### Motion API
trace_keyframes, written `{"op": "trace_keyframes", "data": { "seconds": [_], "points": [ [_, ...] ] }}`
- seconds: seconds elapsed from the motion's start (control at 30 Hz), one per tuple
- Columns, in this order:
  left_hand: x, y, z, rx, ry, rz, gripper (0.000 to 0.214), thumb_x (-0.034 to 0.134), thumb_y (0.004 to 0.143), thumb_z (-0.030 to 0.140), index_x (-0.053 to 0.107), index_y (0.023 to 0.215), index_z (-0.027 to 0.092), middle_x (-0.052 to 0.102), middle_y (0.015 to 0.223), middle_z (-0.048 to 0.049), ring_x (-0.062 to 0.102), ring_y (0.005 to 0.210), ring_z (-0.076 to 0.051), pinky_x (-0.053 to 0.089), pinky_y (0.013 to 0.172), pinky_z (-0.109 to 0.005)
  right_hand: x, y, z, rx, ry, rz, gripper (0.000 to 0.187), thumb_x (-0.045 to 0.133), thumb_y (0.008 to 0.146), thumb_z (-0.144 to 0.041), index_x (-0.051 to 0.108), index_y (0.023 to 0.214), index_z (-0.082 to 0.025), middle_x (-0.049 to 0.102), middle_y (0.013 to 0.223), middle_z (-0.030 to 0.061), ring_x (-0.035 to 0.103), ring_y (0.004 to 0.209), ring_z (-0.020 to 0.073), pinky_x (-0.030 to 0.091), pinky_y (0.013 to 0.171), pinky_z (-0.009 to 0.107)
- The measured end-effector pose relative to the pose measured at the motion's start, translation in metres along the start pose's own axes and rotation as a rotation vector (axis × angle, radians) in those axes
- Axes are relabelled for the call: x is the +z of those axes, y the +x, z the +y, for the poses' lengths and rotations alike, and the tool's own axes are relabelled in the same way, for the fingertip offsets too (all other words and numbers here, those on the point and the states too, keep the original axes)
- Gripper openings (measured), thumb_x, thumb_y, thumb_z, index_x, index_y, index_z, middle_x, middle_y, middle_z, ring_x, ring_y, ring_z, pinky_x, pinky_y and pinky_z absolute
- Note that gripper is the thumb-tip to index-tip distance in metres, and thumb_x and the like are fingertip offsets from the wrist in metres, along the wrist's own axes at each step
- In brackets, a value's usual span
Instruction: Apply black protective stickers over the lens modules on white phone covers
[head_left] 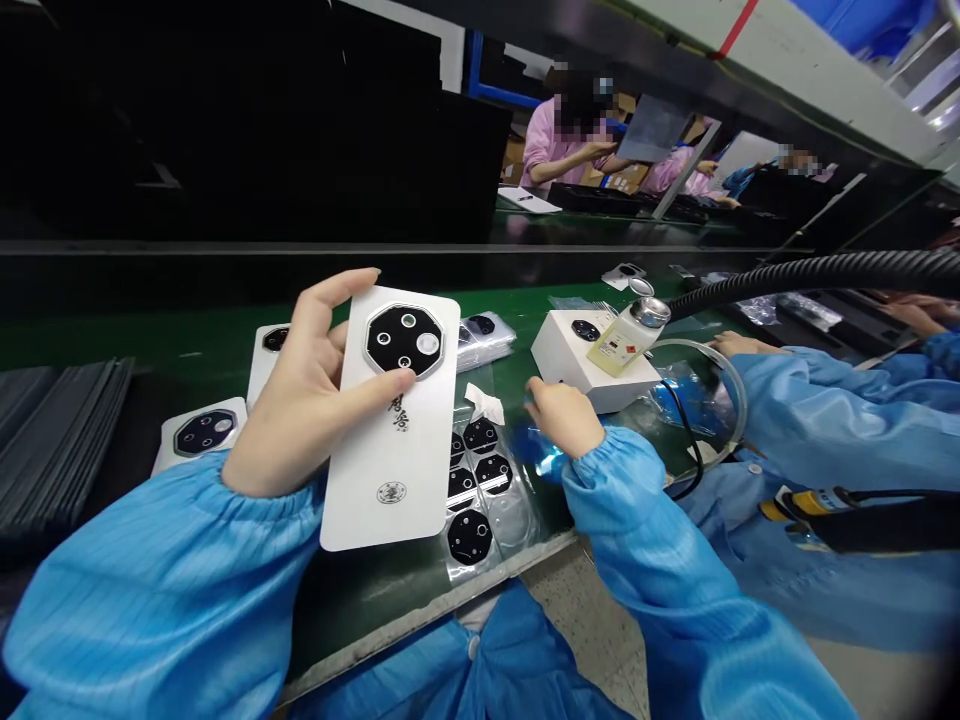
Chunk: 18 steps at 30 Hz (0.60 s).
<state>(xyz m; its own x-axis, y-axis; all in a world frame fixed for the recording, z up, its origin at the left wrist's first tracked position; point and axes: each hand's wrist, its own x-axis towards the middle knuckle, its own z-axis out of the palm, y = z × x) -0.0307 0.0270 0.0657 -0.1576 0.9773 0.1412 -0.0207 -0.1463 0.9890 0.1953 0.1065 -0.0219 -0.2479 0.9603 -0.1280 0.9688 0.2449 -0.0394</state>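
My left hand (304,395) grips a white phone back cover (394,430) with a black octagonal camera plate, thumb resting near the plate, index finger raised. My right hand (564,412) rests on the green bench, fingers curled downward onto a blue film piece (541,452); whether it grips the piece I cannot make out. Between the hands lies a clear strip of black octagonal lens stickers (474,480) with a small white scrap (484,402) on it.
Two more white covers (201,430) (268,350) lie left. A white box (570,355) with a small solvent bottle (628,335) stands right, beside a black hose (810,272). A neighbour's blue sleeve (825,400) is at right. Other workers sit beyond the belt. Dark trays (52,430) stack far left.
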Motion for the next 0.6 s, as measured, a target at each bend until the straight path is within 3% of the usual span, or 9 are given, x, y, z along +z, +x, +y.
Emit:
{"op": "trace_keyframes", "data": {
  "seconds": [0.13, 0.37, 0.5, 0.6],
  "points": [
    [0.006, -0.007, 0.004, 0.020, 0.113, -0.011, 0.073, 0.072, 0.071, 0.021, 0.035, 0.133, 0.024, 0.063, 0.086, -0.0009, 0.068, 0.064, -0.020, 0.059, 0.047, -0.030, 0.009, 0.027, -0.026, -0.116, 0.181, 0.079, 0.027, 0.050, 0.090, -0.036, 0.057, 0.108, -0.016, 0.059, 0.111, 0.0067, 0.058, 0.097, 0.0174, 0.051, 0.083, 0.038],
    [0.007, -0.014, 0.009, 0.080, 0.129, 0.016, 0.073, 0.072, 0.071, 0.021, 0.034, 0.133, 0.026, 0.062, 0.090, -0.0006, 0.067, 0.066, -0.018, 0.059, 0.048, -0.027, 0.040, 0.060, -0.039, -0.101, 0.480, 0.137, 0.030, 0.054, 0.088, -0.034, 0.055, 0.111, -0.015, 0.057, 0.114, 0.0073, 0.058, 0.100, 0.0192, 0.050, 0.085, 0.041],
    [0.012, -0.014, 0.003, 0.051, 0.115, -0.013, 0.068, 0.069, 0.073, 0.020, 0.035, 0.131, 0.028, 0.062, 0.091, -0.0003, 0.067, 0.069, -0.018, 0.059, 0.052, -0.025, 0.023, 0.045, -0.032, -0.222, 0.729, 0.231, 0.015, 0.056, 0.087, -0.028, 0.057, 0.091, -0.013, 0.061, 0.100, 0.0048, 0.060, 0.092, 0.0160, 0.051, 0.081, 0.036],
    [0.016, -0.015, -0.007, 0.097, 0.179, -0.051, 0.069, 0.069, 0.073, 0.020, 0.033, 0.131, 0.028, 0.062, 0.099, -0.0030, 0.067, 0.079, -0.021, 0.059, 0.064, -0.031, -0.003, 0.010, -0.023, -0.342, 0.947, 0.323, 0.011, 0.043, 0.091, -0.024, 0.044, 0.081, -0.018, 0.060, 0.100, 0.0038, 0.062, 0.081, 0.0103, 0.053, 0.072, 0.028]
  ]
}}
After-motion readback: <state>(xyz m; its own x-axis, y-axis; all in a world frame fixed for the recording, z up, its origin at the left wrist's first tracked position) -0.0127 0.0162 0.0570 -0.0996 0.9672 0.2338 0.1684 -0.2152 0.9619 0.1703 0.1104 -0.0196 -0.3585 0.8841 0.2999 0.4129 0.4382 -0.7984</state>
